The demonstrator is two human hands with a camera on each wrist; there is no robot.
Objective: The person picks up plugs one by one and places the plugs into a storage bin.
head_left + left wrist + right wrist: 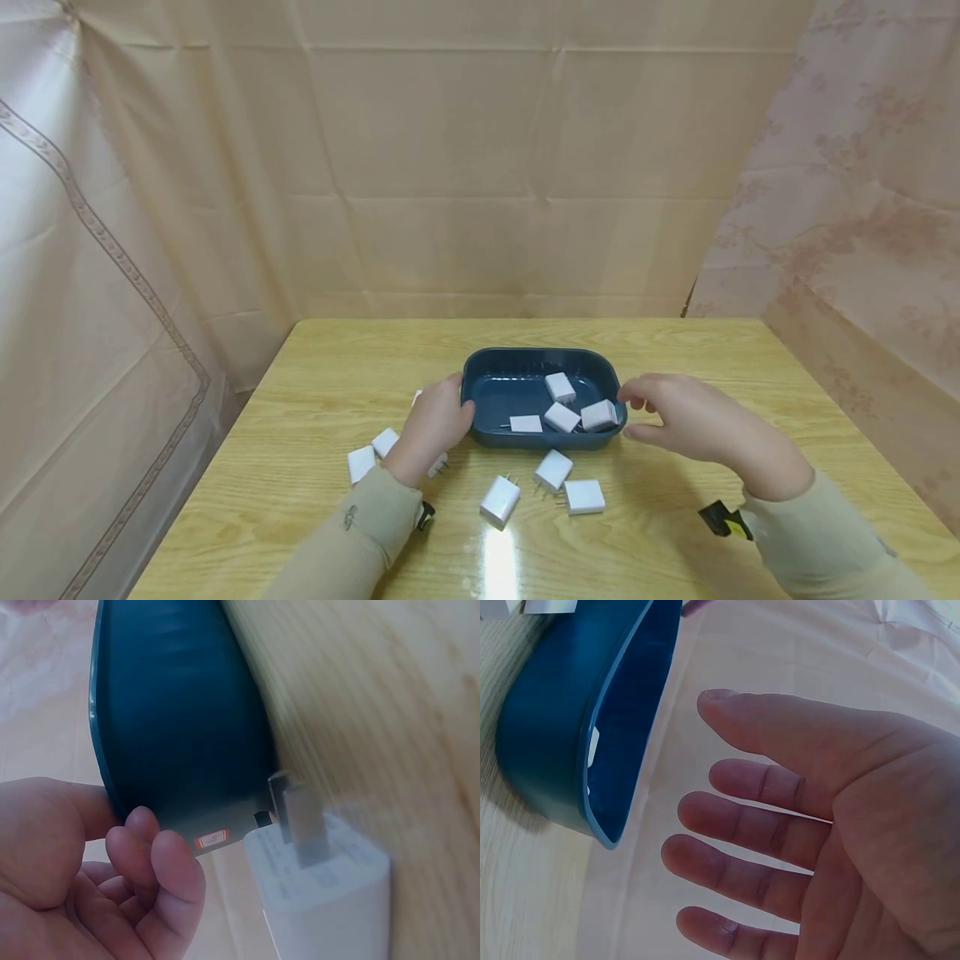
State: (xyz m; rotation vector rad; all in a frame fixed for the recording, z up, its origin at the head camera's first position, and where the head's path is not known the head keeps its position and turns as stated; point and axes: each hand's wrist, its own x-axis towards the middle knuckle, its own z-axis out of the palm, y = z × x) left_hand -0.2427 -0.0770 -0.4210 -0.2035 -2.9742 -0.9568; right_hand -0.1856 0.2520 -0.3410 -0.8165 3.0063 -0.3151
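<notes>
A dark blue plastic basin [502,390] sits on the table with several white charger plugs, one of them a plug [560,387] near its middle. My left hand [433,423] grips the basin's left end, the thumb over the rim and the fingers curled against the outer wall. In the left wrist view a white plug [322,892] with two metal prongs stands close to those fingers. Beside the basin's right end is my right hand [686,415]. The right wrist view shows its fingers [727,817] spread and relaxed, apart from the basin, holding nothing.
In front of the basin, several plugs lie on the wooden table [360,358], among them a plug [499,501] near the middle. A few more, such as a plug [362,464], are around my left wrist. Pale curtains [450,167] hang behind and at both sides.
</notes>
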